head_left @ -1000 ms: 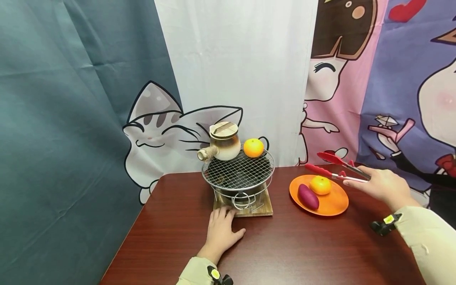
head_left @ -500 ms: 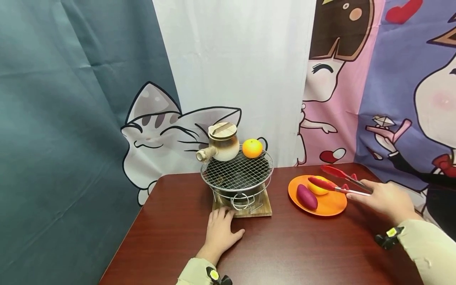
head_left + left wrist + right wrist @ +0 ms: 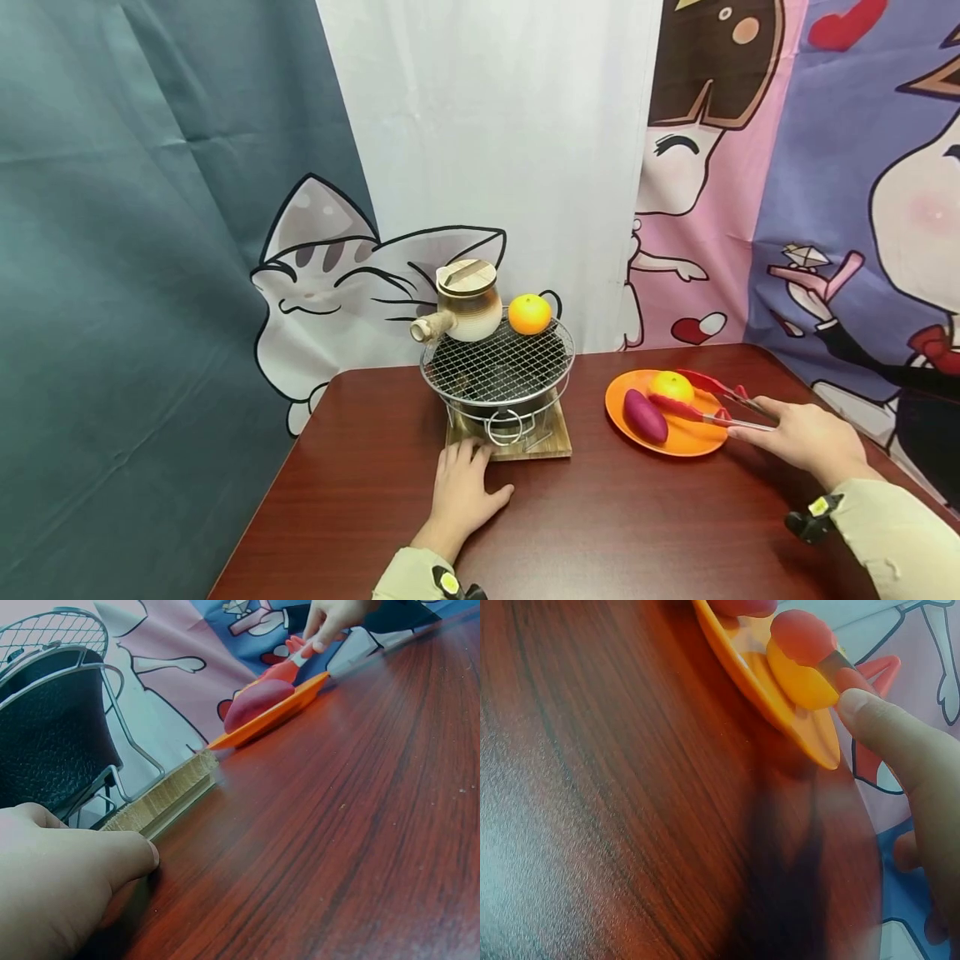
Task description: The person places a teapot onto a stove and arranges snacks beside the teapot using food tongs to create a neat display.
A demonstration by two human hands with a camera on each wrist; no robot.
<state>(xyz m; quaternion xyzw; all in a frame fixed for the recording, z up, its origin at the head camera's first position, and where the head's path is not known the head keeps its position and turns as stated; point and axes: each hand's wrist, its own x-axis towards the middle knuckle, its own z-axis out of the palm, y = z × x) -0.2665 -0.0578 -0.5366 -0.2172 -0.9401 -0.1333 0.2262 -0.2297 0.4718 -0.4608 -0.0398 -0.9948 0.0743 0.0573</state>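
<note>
My right hand (image 3: 813,442) holds red-tipped tongs (image 3: 678,407) over the orange plate (image 3: 693,448). The tongs' two arms are spread, one on either side of a mandarin (image 3: 672,387) on that plate; whether they touch it I cannot tell. A purple sweet potato (image 3: 645,416) lies beside the mandarin. My left hand (image 3: 463,496) rests its fingers on the front left edge of the wooden board (image 3: 552,448) under the grill, thumb spread out to the side. In the left wrist view, the thumb (image 3: 124,859) lies by the board's edge.
A round wire grill (image 3: 498,367) stands on the board. On its mesh sit a lidded clay pot (image 3: 476,317) with a side handle and another mandarin (image 3: 529,314). The brown table (image 3: 600,533) ends at a printed curtain (image 3: 562,167) behind.
My right hand has lowered the tongs from above the plate to around the mandarin there. The left hand has stayed at the board.
</note>
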